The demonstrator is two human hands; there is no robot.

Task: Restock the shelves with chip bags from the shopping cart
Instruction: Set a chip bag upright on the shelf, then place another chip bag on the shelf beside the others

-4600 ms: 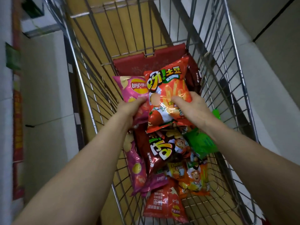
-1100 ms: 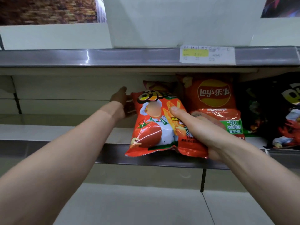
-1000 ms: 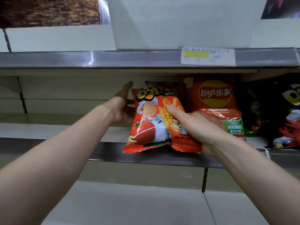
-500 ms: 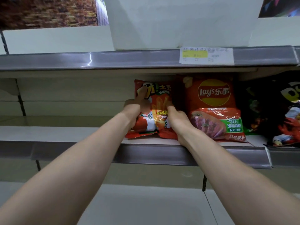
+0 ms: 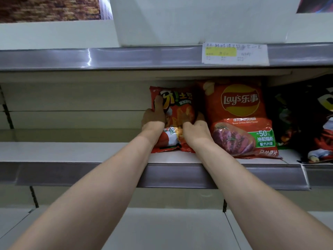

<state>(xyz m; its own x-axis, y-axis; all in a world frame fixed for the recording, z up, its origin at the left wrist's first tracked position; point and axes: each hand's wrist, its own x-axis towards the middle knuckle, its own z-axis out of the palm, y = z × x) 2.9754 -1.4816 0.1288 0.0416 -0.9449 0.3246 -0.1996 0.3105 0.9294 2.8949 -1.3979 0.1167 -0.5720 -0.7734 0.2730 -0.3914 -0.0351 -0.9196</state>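
Head view, centre: orange chip bag, overhanging the shelf 1 second ago, now stands upright beside the Lay's bag; left hand and right hand each hold a curled grip on its sides, so placement looks nearly done.

Pale back panels behind grey shelf rails, one bearing a paper label.

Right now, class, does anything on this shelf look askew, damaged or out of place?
Nothing is spilled or torn. The orange chip bag stands upright, held by the left hand and right hand, beside the Lay's bag. Only the paper price label on the upper shelf rail looks slightly crooked.
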